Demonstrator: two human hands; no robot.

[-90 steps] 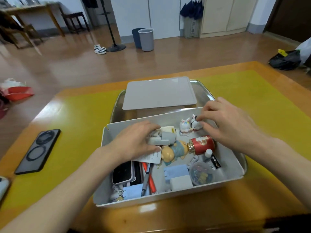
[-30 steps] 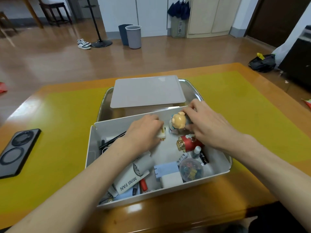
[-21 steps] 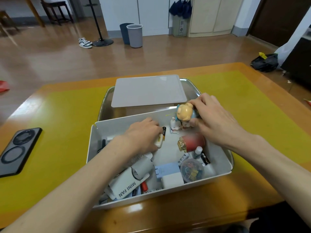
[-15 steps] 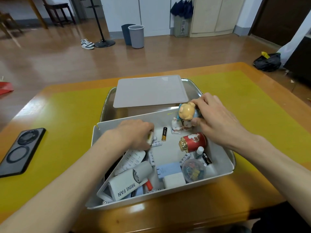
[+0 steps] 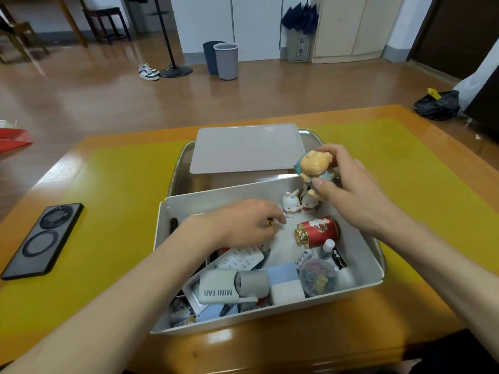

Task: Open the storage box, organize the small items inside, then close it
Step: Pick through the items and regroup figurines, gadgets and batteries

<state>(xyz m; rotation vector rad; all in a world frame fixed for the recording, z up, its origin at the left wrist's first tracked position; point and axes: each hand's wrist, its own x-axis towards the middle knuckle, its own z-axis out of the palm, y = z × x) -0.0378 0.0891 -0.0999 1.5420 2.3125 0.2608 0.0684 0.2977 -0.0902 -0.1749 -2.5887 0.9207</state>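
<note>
The open grey storage box [image 5: 363, 261] sits on a metal tray [image 5: 176, 172], its flat lid [image 5: 245, 148] lying behind it. My right hand [image 5: 348, 190] holds a pig figurine [image 5: 314, 166] above the box's far right corner. My left hand [image 5: 251, 222] is low inside the box, fingers curled around a small battery [image 5: 269, 222]. Two white rabbit figurines [image 5: 293, 203] stand at the far wall. A red can [image 5: 317, 232], a MINI FAN box [image 5: 218, 288], a remote [image 5: 240, 261] and a tub of clips [image 5: 317, 276] lie inside.
A black phone [image 5: 41, 240] lies on the yellow mat [image 5: 113, 201] to the left. The wooden table edge [image 5: 270, 346] runs close to me. Two bins [image 5: 222, 59] and a pair of shoes [image 5: 148, 72] are on the floor beyond.
My right hand has lifted the pig figurine up above the box's far right corner. My left hand has moved right to the small battery near the rabbits and closed on it.
</note>
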